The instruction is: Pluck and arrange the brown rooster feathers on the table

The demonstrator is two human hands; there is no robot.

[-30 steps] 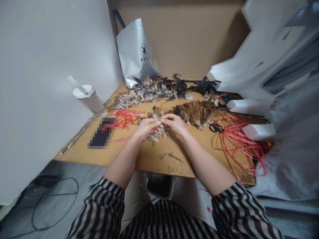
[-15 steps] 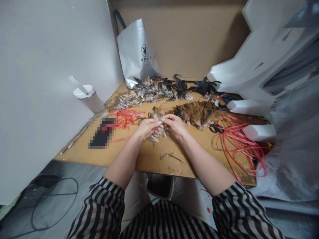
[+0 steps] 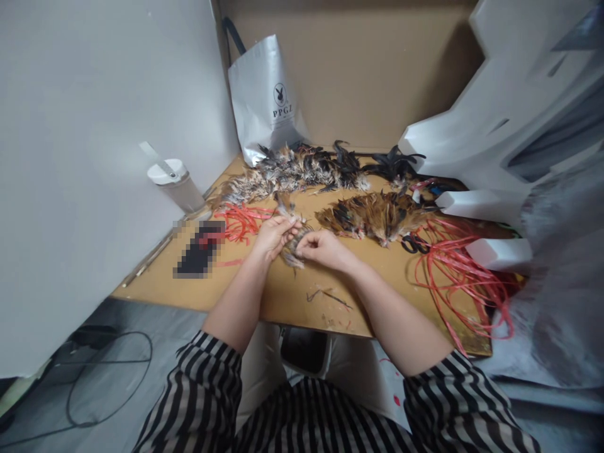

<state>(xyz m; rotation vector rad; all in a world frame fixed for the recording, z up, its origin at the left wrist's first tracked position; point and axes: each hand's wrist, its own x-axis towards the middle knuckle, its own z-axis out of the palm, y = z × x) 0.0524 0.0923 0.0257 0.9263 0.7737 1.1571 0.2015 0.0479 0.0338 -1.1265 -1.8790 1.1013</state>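
Note:
My left hand (image 3: 277,235) is closed in a pinch on a feather (image 3: 284,205) whose tip points up toward the back of the table. Just right of it, my right hand (image 3: 325,248) is closed, its thumb and finger together at the small pile of grey-brown feathers (image 3: 293,257) under both hands. Whether it grips one of these is too small to be sure. Beyond the right hand lies a fan of brown feathers (image 3: 377,217). Behind that runs a long row of mottled and black feathers (image 3: 302,168).
Red plastic strips (image 3: 241,220) lie left, beside a blurred dark object (image 3: 195,251). Black scissors (image 3: 415,243) and a tangle of red ribbon (image 3: 465,283) are at right. A lidded cup (image 3: 179,189) and a silver bag (image 3: 264,100) stand behind, white foam pieces (image 3: 500,254) at right.
My right hand has come away from the left, down and toward me, to the lower part of the feather pile. The left hand keeps its pinch. The whole view has shifted slightly.

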